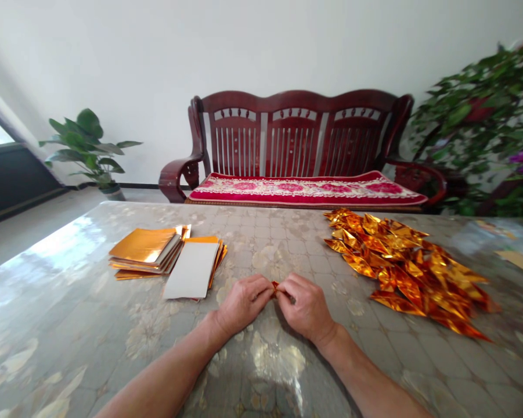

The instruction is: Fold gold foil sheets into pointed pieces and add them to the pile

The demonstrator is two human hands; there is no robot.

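Observation:
My left hand [242, 303] and my right hand [307, 306] meet at the middle of the table, fingers curled and pinched together on a small folded piece of gold foil paper [275, 286]; only its orange tip shows between my fingertips. To the left lie stacks of flat gold foil sheets [144, 251], one sheet turned white side up [192, 269]. A heap of folded gold foil pieces [411, 267] lies to the right.
The table [91, 325] has a glossy patterned cover. Behind it stands a dark red wooden bench [296, 145] with a red cushion. A potted plant [89, 148] stands at the left wall, and a larger leafy plant [487, 122] at the right.

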